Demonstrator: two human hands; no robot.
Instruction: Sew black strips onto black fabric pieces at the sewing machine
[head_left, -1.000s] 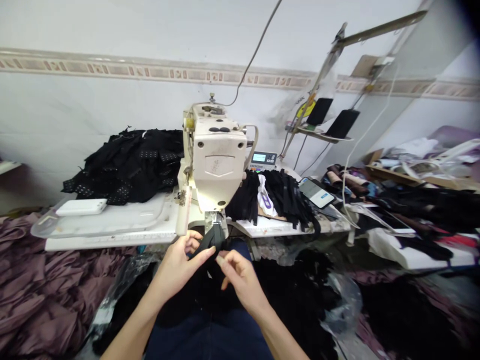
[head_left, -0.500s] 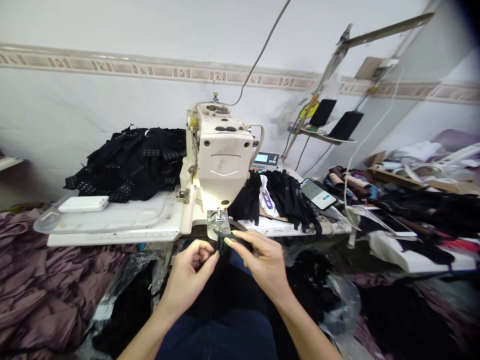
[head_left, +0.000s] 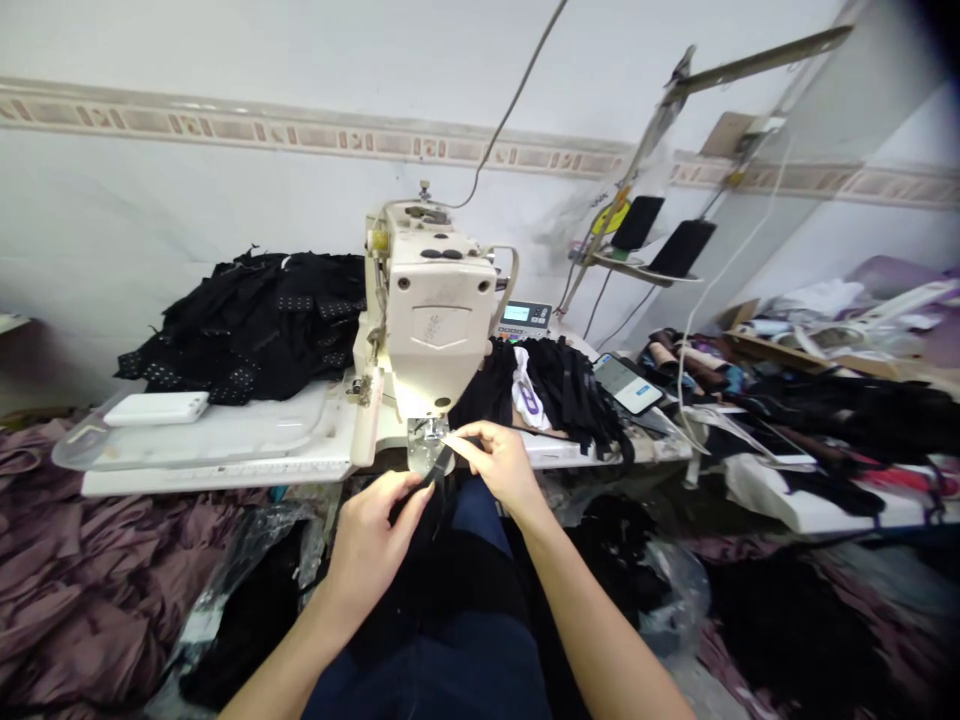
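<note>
A narrow black fabric strip point(head_left: 441, 464) runs between my two hands, just in front of the needle area of a cream sewing machine point(head_left: 439, 325). My left hand point(head_left: 381, 520) pinches its lower left part between thumb and fingers. Closed on the upper end, my right hand point(head_left: 495, 465) has its fingertips at the edge of the metal needle plate point(head_left: 424, 452), close under the presser foot. More black fabric hangs below the strip over my lap, and its outline merges with the dark clothing.
Black fabric pieces point(head_left: 247, 325) are heaped left of the machine, behind a white box-like device point(head_left: 156, 408). On the right lie black straps point(head_left: 574, 390), a phone point(head_left: 628, 384) and a control panel point(head_left: 523, 315). Two black thread cones point(head_left: 682, 248) stand above. Mauve cloth point(head_left: 97, 570) fills the lower left.
My right hand has moved up to the needle plate, carrying the strip's upper end. The strip now stretches slantwise between my hands, and my left hand has shifted slightly left.
</note>
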